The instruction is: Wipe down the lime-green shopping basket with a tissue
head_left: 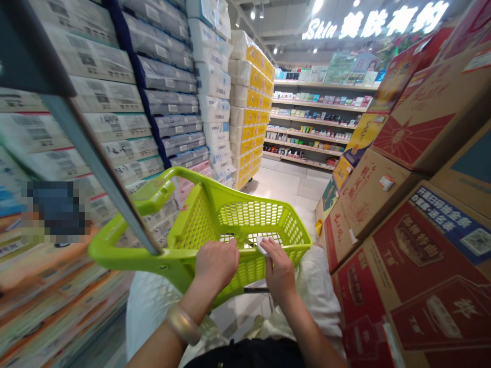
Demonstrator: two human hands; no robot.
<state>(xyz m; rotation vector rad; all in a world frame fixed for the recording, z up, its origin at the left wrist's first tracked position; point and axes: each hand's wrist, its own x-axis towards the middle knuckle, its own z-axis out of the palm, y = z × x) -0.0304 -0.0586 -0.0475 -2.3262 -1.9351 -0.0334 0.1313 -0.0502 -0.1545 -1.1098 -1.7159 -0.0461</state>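
Observation:
A lime-green plastic rolling shopping basket with perforated walls stands between my knees, and I see into it from above. My left hand, with a gold-coloured bangle on the wrist, is closed over its near rim; the fingertips are hidden inside. Just to the right, my right hand presses a small white wad, like a tissue or cloth, against the same rim. A metal pull handle with a dark grip rises from the basket's left end toward the upper left.
Stacked tissue packs wall the left side, with yellow-and-white packs farther on. Red and brown cartons are piled close on the right. A tiled aisle leads to cosmetics shelves. A patch at the left is pixelated.

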